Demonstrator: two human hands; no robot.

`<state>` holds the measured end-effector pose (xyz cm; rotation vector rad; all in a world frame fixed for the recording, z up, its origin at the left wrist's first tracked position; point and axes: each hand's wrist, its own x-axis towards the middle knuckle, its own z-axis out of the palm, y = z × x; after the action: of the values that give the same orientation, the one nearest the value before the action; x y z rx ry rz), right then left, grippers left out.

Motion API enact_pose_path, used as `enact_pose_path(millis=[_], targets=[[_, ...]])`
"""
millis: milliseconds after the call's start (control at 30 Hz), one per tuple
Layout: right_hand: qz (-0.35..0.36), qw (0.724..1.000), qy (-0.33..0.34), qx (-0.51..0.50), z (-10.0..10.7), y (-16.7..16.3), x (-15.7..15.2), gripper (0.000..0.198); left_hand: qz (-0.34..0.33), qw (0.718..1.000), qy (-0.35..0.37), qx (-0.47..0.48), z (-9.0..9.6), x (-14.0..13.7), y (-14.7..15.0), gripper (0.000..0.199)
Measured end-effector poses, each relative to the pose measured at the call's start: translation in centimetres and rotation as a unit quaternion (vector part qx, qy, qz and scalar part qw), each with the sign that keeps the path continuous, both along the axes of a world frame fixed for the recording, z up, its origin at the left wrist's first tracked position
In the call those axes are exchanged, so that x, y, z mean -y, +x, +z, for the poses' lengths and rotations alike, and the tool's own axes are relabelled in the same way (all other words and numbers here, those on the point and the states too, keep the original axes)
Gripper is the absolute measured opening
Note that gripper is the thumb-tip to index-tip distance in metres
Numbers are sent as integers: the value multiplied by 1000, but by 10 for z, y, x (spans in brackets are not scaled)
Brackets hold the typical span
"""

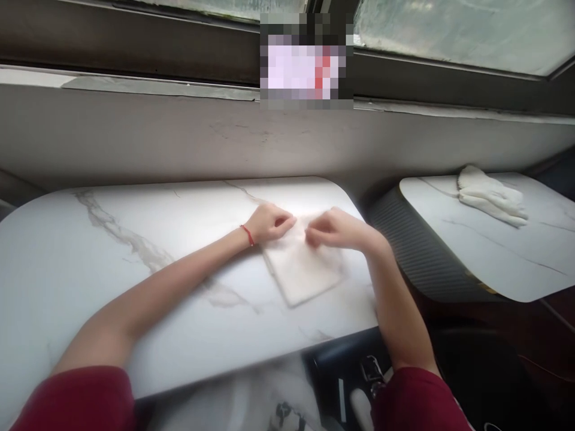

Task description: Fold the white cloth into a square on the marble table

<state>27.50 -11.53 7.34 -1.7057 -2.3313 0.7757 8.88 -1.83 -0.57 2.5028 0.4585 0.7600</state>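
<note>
A folded off-white cloth (305, 272) lies flat on the white marble-patterned table (179, 215), slightly smeared by motion. My left hand (269, 224), with a red string bracelet (248, 234) at its wrist, is closed in a pinch at the cloth's far left corner. Across from it, my right hand (335, 229) pinches the far part of the cloth, its fingertips a little blurred. A small gap separates the two hands. Between them the far edge of the cloth is too washed out to make out clearly.
On a second marble-patterned table (489, 257) at the right lies a crumpled white cloth (492, 197). A wall (179, 134) with windows above borders the tables' far side. Dark seating (476, 371) stands at the lower right.
</note>
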Motion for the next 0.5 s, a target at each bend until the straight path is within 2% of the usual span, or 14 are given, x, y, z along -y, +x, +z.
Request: enact_pose_path(millis=[67,133,200,300,400,500], targets=[[43,991,-122,-42,9,-2,14,29,-71,997,-30,-5,2,7,2,47],[107,977,-176,-52,14,-7,25,29,-120,992,-35,-4,3,14,5,47],[155,973,-161,-51,15,-14,32,33,-142,989,-36,4,2,20,6,48],[164,978,-117,-47,11,-24,35,38,-139,989,-44,7,-1,20,7,49],[121,990,-73,-19,7,-31,33,36,-113,993,-26,1,-2,10,4,48],[38,999,-18,-3,2,-32,30,25,-54,998,22,-7,0,-11,-4,48]])
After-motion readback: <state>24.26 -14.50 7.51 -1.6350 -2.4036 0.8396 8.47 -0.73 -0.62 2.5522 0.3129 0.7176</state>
